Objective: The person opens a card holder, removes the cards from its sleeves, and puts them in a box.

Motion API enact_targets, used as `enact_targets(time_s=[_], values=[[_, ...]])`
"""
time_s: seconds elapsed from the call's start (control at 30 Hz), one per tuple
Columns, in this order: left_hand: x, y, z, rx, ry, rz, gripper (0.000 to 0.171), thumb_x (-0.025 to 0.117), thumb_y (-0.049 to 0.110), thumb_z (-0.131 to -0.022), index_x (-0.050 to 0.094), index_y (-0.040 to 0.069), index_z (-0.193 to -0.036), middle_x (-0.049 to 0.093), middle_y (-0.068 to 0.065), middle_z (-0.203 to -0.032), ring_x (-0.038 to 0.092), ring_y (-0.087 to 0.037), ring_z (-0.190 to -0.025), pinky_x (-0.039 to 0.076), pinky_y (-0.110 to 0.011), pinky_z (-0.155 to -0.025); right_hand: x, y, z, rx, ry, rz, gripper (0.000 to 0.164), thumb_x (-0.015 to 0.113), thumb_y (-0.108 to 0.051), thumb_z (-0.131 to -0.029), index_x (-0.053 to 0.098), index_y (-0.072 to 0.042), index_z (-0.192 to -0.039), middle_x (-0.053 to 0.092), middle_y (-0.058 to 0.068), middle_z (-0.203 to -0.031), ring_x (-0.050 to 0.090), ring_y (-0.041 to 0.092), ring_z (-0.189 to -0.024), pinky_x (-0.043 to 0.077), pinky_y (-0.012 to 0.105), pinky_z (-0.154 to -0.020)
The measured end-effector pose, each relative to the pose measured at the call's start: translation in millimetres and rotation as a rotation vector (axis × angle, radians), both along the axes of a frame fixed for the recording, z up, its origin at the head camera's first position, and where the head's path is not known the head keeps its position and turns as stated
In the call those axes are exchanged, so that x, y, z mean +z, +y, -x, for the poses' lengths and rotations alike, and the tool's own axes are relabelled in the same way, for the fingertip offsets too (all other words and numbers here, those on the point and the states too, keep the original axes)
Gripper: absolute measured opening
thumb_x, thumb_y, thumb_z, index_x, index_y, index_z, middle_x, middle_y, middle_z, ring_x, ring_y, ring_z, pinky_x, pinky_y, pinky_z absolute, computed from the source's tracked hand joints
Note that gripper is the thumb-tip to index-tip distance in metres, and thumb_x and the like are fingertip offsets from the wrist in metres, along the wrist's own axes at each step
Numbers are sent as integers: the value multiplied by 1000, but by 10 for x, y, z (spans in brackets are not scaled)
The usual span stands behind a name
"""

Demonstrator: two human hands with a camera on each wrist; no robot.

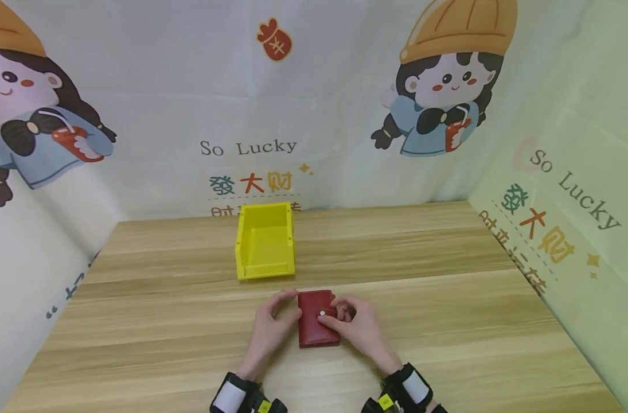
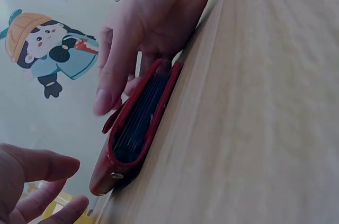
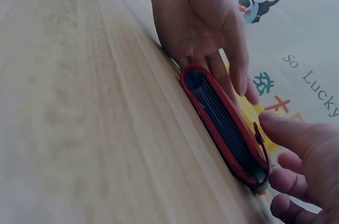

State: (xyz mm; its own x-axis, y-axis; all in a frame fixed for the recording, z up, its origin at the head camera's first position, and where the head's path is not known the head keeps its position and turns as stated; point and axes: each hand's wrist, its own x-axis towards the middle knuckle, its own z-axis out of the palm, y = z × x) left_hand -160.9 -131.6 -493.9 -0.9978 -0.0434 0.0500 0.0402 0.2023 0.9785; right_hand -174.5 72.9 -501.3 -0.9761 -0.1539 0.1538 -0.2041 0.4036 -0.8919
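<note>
A dark red card wallet (image 1: pixel 314 330) lies flat on the table, with thin sleeves stacked inside it, as its edge shows in the left wrist view. Across its right part runs a short strap (image 3: pixel 259 133) with a metal snap, standing slightly off the cover. My right hand (image 1: pixel 360 326) is at that right edge, its thumb at the strap's end and its other fingers curled by the side; thumb and fingers pinch around the strap. Along the left edge, my left hand (image 1: pixel 273 322) holds its fingers loosely bent, beside the wallet; whether they touch it is hard to tell.
A yellow open bin (image 1: pixel 265 271) stands on the wooden table (image 1: pixel 422 315) beyond the wallet, slightly left. White printed sheets (image 1: pixel 339 115) rise at the back and both sides of the table. Each wrist carries a black strap with a camera.
</note>
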Motion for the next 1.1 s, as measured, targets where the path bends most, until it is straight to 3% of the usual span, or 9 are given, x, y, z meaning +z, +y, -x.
enact_targets(time_s=[0.17, 0.37, 0.63, 0.77, 0.97, 1.1], values=[[-16, 19, 79, 43, 43, -20, 36, 69, 0, -90, 64, -3, -126, 65, -21, -131, 55, -37, -134, 37, -52, -116, -8, -77, 80, 29, 102, -47, 29, 89, -27, -75, 67, -14, -88, 47, -6, -71, 41, 2, -64, 32, 17, -60], [-38, 39, 113, 11, 58, -49, 36, 70, 1, -90, 64, -2, -125, 67, -20, -130, 59, -36, -130, 43, -49, -111, -12, -71, 97, 36, 169, -100, 32, 91, -29, -72, 64, -16, -83, 44, -7, -71, 40, 4, -67, 31, 18, -62], [-44, 67, 127, -58, 89, 140, 38, 74, 10, -89, 67, 4, -126, 68, -16, -130, 58, -35, -131, 39, -54, -113, -23, -86, 146, 92, 102, -127, 29, 86, -32, -79, 63, -15, -82, 36, -9, -63, 33, -1, -58, 25, 18, -57], [-52, 61, 148, -88, 71, 165, 39, 74, 11, -90, 66, 6, -127, 67, -16, -132, 56, -35, -132, 38, -55, -114, -25, -78, 164, 107, 83, -99, 25, 84, -29, -81, 64, -14, -83, 37, -9, -61, 32, -3, -54, 24, 17, -55], [-32, 44, 157, -92, 62, 162, 39, 75, 8, -88, 67, 6, -126, 68, -15, -130, 57, -35, -130, 38, -56, -114, -54, -82, 162, 113, 168, -99, 21, 83, -25, -83, 65, -14, -84, 38, -10, -60, 34, -3, -54, 25, 15, -54], [-26, 41, 152, -76, 81, 175, 35, 74, 7, -88, 68, 5, -123, 69, -16, -126, 59, -36, -126, 39, -56, -112, -62, -95, 157, 116, 243, -129, 26, 84, -25, -81, 61, -14, -81, 38, -9, -61, 34, -3, -56, 26, 15, -55]])
